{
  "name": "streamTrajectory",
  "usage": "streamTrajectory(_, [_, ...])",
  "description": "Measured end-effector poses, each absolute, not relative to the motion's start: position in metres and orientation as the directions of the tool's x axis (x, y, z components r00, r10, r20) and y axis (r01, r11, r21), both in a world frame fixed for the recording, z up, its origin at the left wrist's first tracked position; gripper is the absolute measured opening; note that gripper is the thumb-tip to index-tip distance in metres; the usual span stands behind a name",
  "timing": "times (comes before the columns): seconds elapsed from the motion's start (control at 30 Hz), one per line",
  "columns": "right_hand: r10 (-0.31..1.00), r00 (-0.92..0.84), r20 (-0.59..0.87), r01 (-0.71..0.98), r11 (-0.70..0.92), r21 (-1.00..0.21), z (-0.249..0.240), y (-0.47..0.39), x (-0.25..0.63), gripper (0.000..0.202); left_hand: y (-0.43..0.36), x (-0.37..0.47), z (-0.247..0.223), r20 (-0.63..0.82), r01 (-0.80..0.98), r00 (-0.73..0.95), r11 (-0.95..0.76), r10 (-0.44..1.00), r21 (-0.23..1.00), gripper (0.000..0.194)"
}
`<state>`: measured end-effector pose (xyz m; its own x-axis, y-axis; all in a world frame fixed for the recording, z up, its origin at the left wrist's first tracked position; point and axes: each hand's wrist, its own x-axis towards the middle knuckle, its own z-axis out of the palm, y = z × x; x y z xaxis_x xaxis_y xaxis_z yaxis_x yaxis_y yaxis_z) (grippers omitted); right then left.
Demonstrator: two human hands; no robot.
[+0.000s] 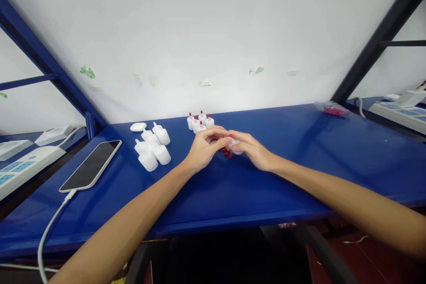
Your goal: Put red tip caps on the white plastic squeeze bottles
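Observation:
Both hands meet over the middle of the blue table. My right hand [251, 148] is closed around a small white squeeze bottle [237, 151], its body partly hidden by the fingers. My left hand [211, 144] pinches at the bottle's top end, where a bit of red shows between the fingertips. Loose red caps [228, 153] lie on the table just below and behind the hands. Beyond my left hand stand several upright white bottles [200, 122] with red caps on. To the left, several uncapped white bottles [151, 144] lie in a cluster.
A phone [91, 166] with a white cable lies at the left of the blue table [282, 195]. A white rounded case [138, 127] is by the wall. At the far right is a clear bag [333, 109] of red pieces. Power strips [29, 168] flank the table.

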<state>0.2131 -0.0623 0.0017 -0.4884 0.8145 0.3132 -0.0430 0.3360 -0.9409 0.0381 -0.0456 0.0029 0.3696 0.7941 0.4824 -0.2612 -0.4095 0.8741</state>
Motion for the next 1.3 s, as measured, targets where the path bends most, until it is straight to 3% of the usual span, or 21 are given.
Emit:
streamTrajectory(0.07, [0.804,-0.474,0.359,-0.115,0.348,-0.931,0.001,-0.061,0.212,0.020,-0.047,0.039,0.004,0.470,-0.284,0.383,-0.383,0.795,0.879,0.017])
streamTrajectory(0.2, [0.845,-0.401,0.355,-0.186,0.304,-0.934,0.000,-0.061,0.206,0.041,-0.052,0.044,0.005,0.437,-0.296,0.412,-0.336,0.800,0.894,0.019])
streamTrajectory(0.33, [0.882,-0.339,0.327,-0.170,0.284,-0.944,0.003,-0.062,0.203,0.036,-0.059,0.046,0.004,0.487,-0.119,0.373,-0.480,0.790,0.869,0.019])
streamTrajectory(0.4, [0.906,-0.280,0.318,-0.180,0.276,-0.944,0.005,-0.061,0.205,0.031,-0.065,0.045,0.004,0.590,0.054,0.326,-0.638,0.739,0.768,0.019])
streamTrajectory(0.5, [0.937,-0.175,0.301,-0.240,0.256,-0.936,0.010,-0.059,0.211,0.022,-0.075,0.043,0.006,0.739,0.268,0.411,-0.845,0.534,0.462,0.021])
streamTrajectory(0.57, [0.942,-0.134,0.308,-0.274,0.264,-0.925,0.012,-0.059,0.215,0.017,-0.079,0.043,0.008,0.720,0.329,0.541,-0.897,0.434,0.294,0.029])
streamTrajectory(0.63, [0.941,-0.126,0.315,-0.254,0.276,-0.927,0.012,-0.059,0.216,0.013,-0.080,0.044,0.008,0.657,0.383,0.619,-0.896,0.430,0.226,0.039])
streamTrajectory(0.83, [0.932,-0.165,0.321,0.020,0.329,-0.944,0.007,-0.063,0.211,0.030,-0.072,0.041,0.001,0.599,0.465,0.639,-0.863,0.482,0.199,0.054])
streamTrajectory(1.1, [0.914,-0.237,0.330,0.269,0.388,-0.882,0.004,-0.056,0.215,0.032,-0.051,0.031,0.008,0.772,0.399,0.387,-0.846,0.504,0.353,0.026])
streamTrajectory(1.2, [0.897,-0.254,0.363,0.328,0.433,-0.840,0.004,-0.052,0.218,0.037,-0.041,0.015,0.020,0.773,0.533,0.265,-0.756,0.576,0.381,0.026])
streamTrajectory(1.3, [0.894,-0.214,0.394,0.402,0.448,-0.798,0.007,-0.052,0.221,0.036,-0.031,-0.010,0.031,0.650,0.735,0.362,-0.633,0.668,0.241,0.025])
